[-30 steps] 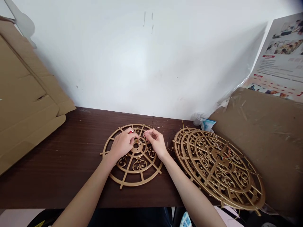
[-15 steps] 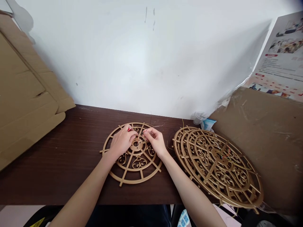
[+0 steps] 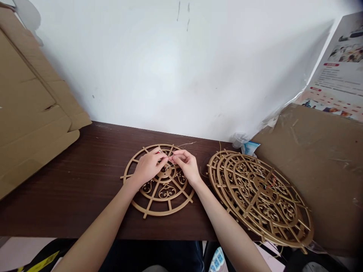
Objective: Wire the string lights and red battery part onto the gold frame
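Observation:
A round gold openwork panel [image 3: 167, 214] with scrollwork lies flat on the table, below both hands. Over its upper part, just behind the hub [image 3: 165, 172], my left hand [image 3: 149, 165] pinches thin wire between thumb and fingers. A small red item [image 3: 159, 152] shows at its fingers; its kind is unclear. Fingertips nearly touching the left ones, my right hand [image 3: 186, 165] is closed on thin wire too. One pale wire end [image 3: 187, 144] sticks out beyond the right fingers. The exact spot where the wires meet is hidden by the fingertips.
Several similar gold panels [image 3: 249, 211] are stacked at the right, with loose coloured wires on top. Behind them are a clear plastic cup [image 3: 238, 140] and a blue-white packet [image 3: 250, 148]. Cardboard [image 3: 31, 113] stands at the left, more [image 3: 320, 158] at the right. A white wall [image 3: 136, 68] closes the back.
My hands have come closer together and their fingertips now nearly meet. The pale wire end has swung slightly up and back. The view has shifted a little.

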